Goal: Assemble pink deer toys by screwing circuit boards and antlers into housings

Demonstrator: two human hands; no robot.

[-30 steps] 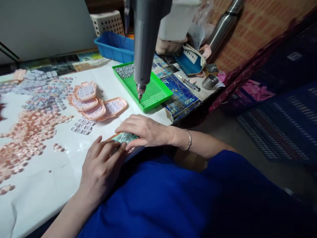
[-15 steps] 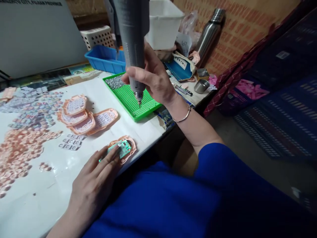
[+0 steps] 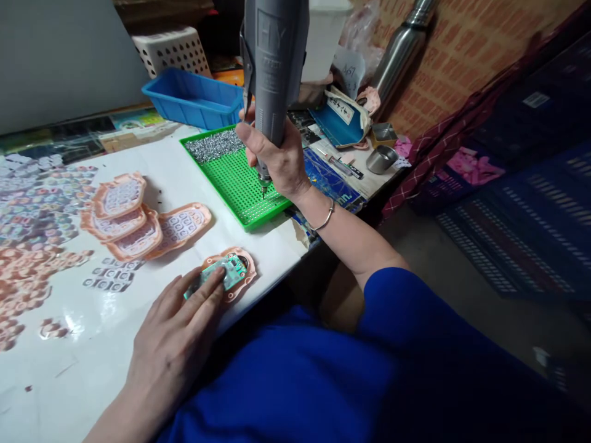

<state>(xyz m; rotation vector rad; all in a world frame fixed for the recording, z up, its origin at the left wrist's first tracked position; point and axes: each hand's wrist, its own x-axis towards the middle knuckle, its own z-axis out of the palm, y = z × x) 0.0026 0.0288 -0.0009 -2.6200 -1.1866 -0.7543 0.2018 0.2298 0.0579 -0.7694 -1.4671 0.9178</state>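
My left hand (image 3: pixel 178 335) lies palm down at the table's front edge, its outstretched fingers resting on a green circuit board (image 3: pixel 233 274). That board sits in a peach-coloured plastic shell (image 3: pixel 249 277), partly covered by my fingers. My right hand (image 3: pixel 281 157) is wrapped round a grey electric screwdriver (image 3: pixel 277 67), held upright with its bit pointing down. The bit is over the green perforated tray (image 3: pixel 221 184); I cannot tell whether it touches. Small silvery screws (image 3: pixel 215 146) are heaped along the tray's far side.
Several peach shells with keypads (image 3: pixel 122 200) overlap left of the tray. Grey key pads (image 3: pixel 113 274) and heaps of small peach parts (image 3: pixel 28 264) spread further left. Behind stand a blue bin (image 3: pixel 194 101), a white perforated basket (image 3: pixel 173 52) and a steel bottle (image 3: pixel 401 52). A metal cup (image 3: pixel 381 159) is at right.
The view has shifted slightly. My right hand has moved the screwdriver a little farther in over the tray, nearer the screws. My left fingers stay on the circuit board.
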